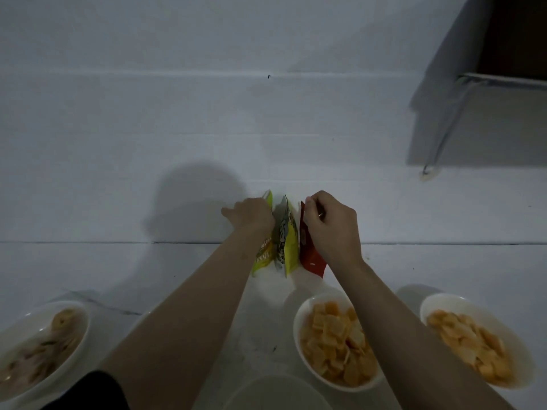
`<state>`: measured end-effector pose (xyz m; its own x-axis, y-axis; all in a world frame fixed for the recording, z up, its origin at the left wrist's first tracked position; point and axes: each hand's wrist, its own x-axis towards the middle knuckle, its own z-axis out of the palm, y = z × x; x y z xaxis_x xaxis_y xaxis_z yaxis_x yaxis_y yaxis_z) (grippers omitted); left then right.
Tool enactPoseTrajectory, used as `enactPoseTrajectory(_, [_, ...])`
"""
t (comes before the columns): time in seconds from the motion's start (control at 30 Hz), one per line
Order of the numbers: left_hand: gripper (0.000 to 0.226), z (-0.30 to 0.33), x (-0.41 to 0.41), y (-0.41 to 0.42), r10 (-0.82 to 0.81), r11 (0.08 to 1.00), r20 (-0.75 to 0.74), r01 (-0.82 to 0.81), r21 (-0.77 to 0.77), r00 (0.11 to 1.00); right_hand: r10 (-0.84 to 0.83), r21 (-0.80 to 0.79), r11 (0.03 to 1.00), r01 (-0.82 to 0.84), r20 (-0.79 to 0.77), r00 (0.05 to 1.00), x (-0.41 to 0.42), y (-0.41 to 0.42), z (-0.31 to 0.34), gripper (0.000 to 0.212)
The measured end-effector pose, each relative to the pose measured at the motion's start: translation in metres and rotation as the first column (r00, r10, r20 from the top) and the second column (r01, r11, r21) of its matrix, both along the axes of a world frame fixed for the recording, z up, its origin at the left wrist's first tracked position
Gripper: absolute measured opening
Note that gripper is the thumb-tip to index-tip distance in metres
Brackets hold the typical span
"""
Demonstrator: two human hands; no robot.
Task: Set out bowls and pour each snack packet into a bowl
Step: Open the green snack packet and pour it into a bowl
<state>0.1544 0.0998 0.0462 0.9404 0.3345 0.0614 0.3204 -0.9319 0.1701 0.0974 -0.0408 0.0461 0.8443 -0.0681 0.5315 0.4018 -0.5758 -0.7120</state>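
Observation:
Three snack packets stand side by side on the white surface. My left hand (251,214) rests on the top of the leftmost yellow packet (264,255). A yellow-and-grey packet (286,241) stands in the middle. My right hand (328,221) pinches the top edge of the red packet (310,255). Nearer me sit white bowls: one at the left (44,347) with pale ring-shaped snacks, one (337,344) with orange square crackers, one at the right (476,341) with orange chips. A pale bowl rim (278,392) shows at the bottom edge; its contents are hidden.
A white wall (207,84) rises just behind the packets. A dark opening with a grey frame (503,78) fills the upper right corner. A black sleeve or garment (88,392) shows at the lower left.

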Motion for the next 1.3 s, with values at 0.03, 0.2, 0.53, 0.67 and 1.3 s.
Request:
enactPoseTrajectory(0.03, [0.009, -0.001, 0.001, 0.001, 0.006, 1.000, 0.002, -0.006, 0.027, 1.000, -0.006, -0.008, 1.000, 0.006, 0.000, 1.000, 0.002, 0.001, -0.002, 0.030])
enactPoseTrajectory(0.2, [0.009, -0.003, -0.004, 0.014, -0.011, 1.000, 0.104, 0.008, 0.027, 0.995, -0.011, -0.002, 1.000, 0.011, 0.000, 1.000, -0.003, 0.010, -0.007, 0.030])
enactPoseTrajectory(0.53, [0.007, 0.068, -0.154, 0.039, 0.109, 0.957, 0.486, 0.041, -0.288, 0.867, 0.092, 0.060, 0.993, -0.101, 0.133, 0.987, -0.083, 0.026, 0.030, 0.031])
enactPoseTrajectory(0.67, [0.019, 0.077, -0.242, 0.043, 0.196, 0.876, 0.622, 0.149, -0.458, 0.758, 0.201, 0.058, 0.974, -0.218, 0.209, 0.957, -0.138, 0.041, 0.040, 0.029])
enactPoseTrajectory(1.3, [0.017, 0.042, -0.481, 0.190, 0.585, 0.680, 0.608, 0.083, -0.729, 0.537, 0.608, 0.149, 0.763, -0.629, 0.167, 0.776, -0.309, 0.214, 0.015, 0.023])
